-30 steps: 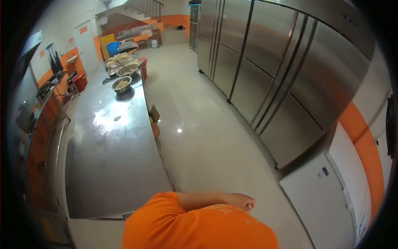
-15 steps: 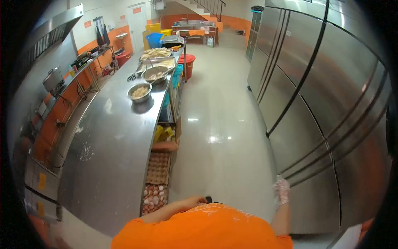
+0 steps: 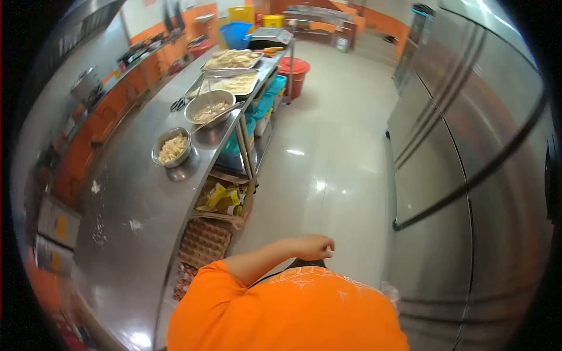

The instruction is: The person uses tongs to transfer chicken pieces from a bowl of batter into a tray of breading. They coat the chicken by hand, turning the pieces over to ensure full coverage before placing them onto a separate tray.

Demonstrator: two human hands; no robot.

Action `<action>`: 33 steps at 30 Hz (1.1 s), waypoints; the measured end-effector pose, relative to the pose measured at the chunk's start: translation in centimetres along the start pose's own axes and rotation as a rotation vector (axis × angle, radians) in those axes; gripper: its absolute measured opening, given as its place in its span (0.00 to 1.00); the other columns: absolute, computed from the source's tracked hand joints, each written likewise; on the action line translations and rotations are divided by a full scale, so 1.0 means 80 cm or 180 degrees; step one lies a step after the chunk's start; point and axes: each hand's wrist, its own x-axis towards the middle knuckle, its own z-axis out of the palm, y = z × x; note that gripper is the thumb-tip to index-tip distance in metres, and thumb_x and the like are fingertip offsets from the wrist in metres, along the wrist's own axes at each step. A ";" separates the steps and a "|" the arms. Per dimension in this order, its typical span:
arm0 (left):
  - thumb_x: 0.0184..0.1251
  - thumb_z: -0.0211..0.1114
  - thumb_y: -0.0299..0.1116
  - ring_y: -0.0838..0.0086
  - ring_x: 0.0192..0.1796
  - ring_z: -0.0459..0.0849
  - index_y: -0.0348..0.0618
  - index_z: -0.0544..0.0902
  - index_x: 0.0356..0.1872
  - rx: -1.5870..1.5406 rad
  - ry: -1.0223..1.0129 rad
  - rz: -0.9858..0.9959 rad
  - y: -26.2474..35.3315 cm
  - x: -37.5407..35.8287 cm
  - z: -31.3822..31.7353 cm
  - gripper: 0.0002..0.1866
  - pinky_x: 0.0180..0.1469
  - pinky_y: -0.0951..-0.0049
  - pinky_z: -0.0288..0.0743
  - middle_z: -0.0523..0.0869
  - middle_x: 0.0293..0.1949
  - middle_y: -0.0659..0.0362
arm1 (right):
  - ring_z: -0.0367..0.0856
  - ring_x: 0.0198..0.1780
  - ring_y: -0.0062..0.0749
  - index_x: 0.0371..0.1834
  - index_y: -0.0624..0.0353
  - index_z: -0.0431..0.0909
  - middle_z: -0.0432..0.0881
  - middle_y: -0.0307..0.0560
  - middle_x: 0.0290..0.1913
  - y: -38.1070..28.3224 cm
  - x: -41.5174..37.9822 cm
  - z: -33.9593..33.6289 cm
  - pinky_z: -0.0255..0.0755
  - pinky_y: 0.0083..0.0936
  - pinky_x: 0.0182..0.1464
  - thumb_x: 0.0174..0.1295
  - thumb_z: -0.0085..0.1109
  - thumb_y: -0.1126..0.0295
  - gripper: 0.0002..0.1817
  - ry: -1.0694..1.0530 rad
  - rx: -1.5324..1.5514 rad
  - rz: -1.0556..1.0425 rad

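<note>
Walking seems the step in hand, between steel counter (image 3: 126, 222) at left and fridge doors (image 3: 468, 193) at right; our left hand (image 3: 313, 247) is loosely curled, holding nothing; our gloved right hand (image 3: 391, 291) barely shows, grip unclear; next we judge a reach to the near fridge door.

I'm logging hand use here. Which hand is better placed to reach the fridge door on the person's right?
Probably the right. The gloved right hand shows low at the person's side, close to the fridge door. The left hand is folded across the chest, farther from the door.
</note>
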 end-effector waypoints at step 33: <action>0.52 0.55 0.29 0.70 0.46 0.72 0.40 0.74 0.38 -0.3308 0.5001 -0.2633 -0.341 0.036 -0.377 0.11 0.48 0.69 0.66 0.75 0.41 0.58 | 0.44 0.68 0.43 0.64 0.38 0.53 0.50 0.46 0.67 -1.012 0.249 0.888 0.39 0.48 0.64 0.55 0.39 0.42 0.33 -0.2919 -0.3400 -0.8573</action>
